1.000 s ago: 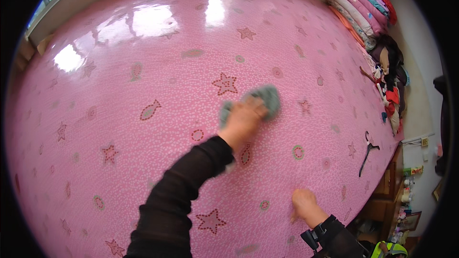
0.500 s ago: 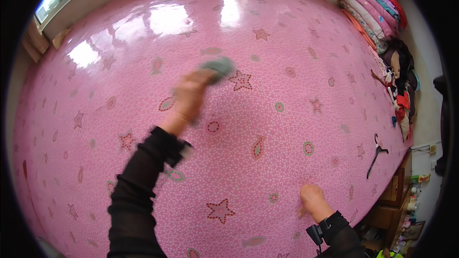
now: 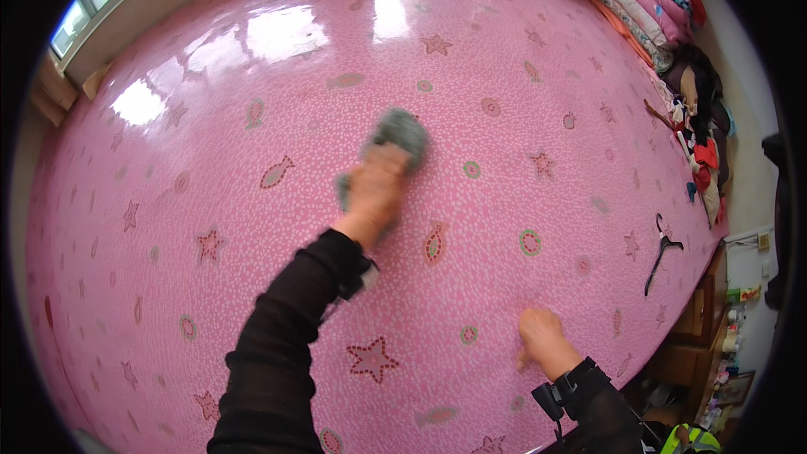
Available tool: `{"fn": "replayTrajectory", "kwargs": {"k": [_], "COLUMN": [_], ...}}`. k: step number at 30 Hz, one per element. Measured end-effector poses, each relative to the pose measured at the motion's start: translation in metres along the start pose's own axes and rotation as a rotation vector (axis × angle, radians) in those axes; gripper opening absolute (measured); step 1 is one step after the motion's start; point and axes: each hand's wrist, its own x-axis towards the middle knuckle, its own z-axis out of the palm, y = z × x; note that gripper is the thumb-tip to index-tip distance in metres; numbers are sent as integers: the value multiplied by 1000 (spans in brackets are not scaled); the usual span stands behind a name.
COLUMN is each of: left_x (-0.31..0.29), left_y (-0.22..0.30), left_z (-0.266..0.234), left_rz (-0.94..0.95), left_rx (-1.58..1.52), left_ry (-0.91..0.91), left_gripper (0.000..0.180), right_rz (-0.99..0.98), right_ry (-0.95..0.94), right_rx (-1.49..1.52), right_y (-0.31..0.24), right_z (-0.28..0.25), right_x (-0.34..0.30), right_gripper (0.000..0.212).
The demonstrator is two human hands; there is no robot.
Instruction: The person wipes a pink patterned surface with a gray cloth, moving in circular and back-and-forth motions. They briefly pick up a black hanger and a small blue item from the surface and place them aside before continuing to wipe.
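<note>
No words, labels, numbers or signs able to be read, any marking on the small items point(image 3: 730, 341) crowded along the right edge shown too small to be made out, the framed picture point(image 3: 736, 388) beside them likewise too small to be deciphered

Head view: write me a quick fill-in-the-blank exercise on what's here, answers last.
1. The grey-green cloth is under the person's ____ hand.
2. Of the cloth and the black hanger, the right hand is nearer the ____.
3. The patterned surface is mainly ____ in colour.
4. The stacked bedding shows at the picture's upper ____.

Missing words: left; hanger; pink; right.
</note>
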Motion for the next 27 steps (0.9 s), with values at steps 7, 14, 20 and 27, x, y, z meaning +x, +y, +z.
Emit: {"fn": "replayTrajectory", "kwargs": {"k": [7, 14, 20, 27], "left_x": [-94, -63, -115, -93], "left_y": [139, 4, -127, -56], "left_z": [-10, -71, -100, -51], "left_rz": [409, 93, -484, -412], "left_rx": [-371, -482, 473, 401], "left_ry": [-312, 252, -179, -83], "left_gripper": [37, 30, 54, 51], "right_rz": [9, -76, -149, -202], "right_ry": [34, 211, 226, 208], "right_rx": [-22, -17, 10, 71], "right_y": [0, 2, 12, 15], "right_z": [3, 10, 16, 13], "right_x": [2, -2, 1, 2], "right_gripper": [63, 60, 55, 52]}}
